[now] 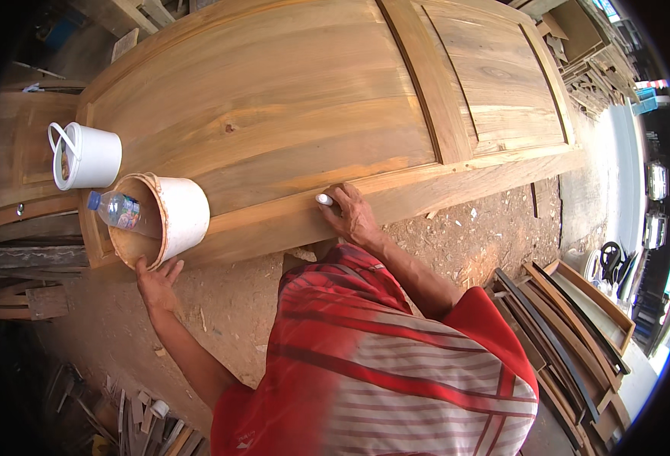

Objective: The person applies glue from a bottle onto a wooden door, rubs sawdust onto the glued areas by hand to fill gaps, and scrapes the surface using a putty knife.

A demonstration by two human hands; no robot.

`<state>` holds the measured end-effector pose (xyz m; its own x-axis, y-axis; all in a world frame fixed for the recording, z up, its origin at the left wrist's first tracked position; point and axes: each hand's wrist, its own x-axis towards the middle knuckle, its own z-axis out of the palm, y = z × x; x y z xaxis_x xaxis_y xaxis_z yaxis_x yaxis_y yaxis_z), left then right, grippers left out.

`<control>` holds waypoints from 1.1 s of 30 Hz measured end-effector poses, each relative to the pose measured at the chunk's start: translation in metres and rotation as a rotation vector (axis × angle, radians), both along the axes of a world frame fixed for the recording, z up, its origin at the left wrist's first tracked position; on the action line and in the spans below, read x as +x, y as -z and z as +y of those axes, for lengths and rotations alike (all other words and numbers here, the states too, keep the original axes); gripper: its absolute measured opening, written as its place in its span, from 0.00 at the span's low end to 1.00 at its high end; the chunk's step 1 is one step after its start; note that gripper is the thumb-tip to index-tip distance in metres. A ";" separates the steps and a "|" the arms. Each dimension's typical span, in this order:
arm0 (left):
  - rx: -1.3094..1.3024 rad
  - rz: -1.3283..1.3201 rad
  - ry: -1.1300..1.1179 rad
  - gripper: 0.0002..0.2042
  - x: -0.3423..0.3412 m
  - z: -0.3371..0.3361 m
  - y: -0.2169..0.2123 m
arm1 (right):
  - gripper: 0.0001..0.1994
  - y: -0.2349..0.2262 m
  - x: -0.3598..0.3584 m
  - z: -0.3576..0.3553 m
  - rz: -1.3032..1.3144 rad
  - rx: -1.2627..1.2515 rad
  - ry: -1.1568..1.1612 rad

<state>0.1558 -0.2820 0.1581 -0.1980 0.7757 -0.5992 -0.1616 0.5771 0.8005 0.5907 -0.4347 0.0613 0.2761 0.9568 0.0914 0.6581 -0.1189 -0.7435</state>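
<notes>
Bucket (185,216) touches left grip (158,287); small white object (323,199) pokes from right grip (358,218).

Carrier: we list one panelled wooden door (297,99), brown, grain showing, lying flat | Load, left end: we count one small white pail (99,157), handled | one larger, brown-stained whitish bucket (187,215), beside it, at the near long edge

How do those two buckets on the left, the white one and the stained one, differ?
The stained bucket looks larger than the white bucket. The stained bucket has a grimy, brownish rim, while the white bucket looks cleaner. A blue-capped bottle sits in the stained bucket; no bottle shows in the white bucket. Both are round and open-topped.
</notes>
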 end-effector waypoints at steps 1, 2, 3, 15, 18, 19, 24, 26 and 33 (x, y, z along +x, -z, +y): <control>-0.006 -0.005 0.015 0.39 -0.004 -0.002 0.001 | 0.14 0.003 0.006 -0.009 -0.005 -0.006 0.015; 0.003 -0.001 0.017 0.39 -0.014 -0.002 0.003 | 0.14 0.009 0.014 -0.013 -0.018 0.039 0.031; 0.016 0.006 0.010 0.39 -0.021 -0.003 0.004 | 0.13 0.013 0.020 -0.019 -0.030 0.087 0.037; 0.108 0.036 -0.091 0.34 0.013 0.012 0.000 | 0.12 0.012 0.086 -0.048 0.126 0.040 0.117; 0.084 0.083 -0.145 0.33 0.013 0.013 -0.001 | 0.12 0.009 0.089 -0.047 0.170 0.131 0.082; 0.095 0.076 -0.144 0.32 0.005 0.011 -0.001 | 0.11 0.009 0.091 -0.048 0.182 0.127 0.024; 0.078 0.100 -0.181 0.29 0.030 0.003 -0.019 | 0.10 0.008 0.136 -0.049 0.192 0.058 -0.166; 0.083 0.148 -0.264 0.29 0.044 0.007 -0.021 | 0.10 0.007 0.162 -0.048 0.058 0.143 -0.205; 0.072 0.191 -0.318 0.26 0.071 0.001 -0.025 | 0.12 0.001 0.231 -0.063 -0.012 0.021 -0.178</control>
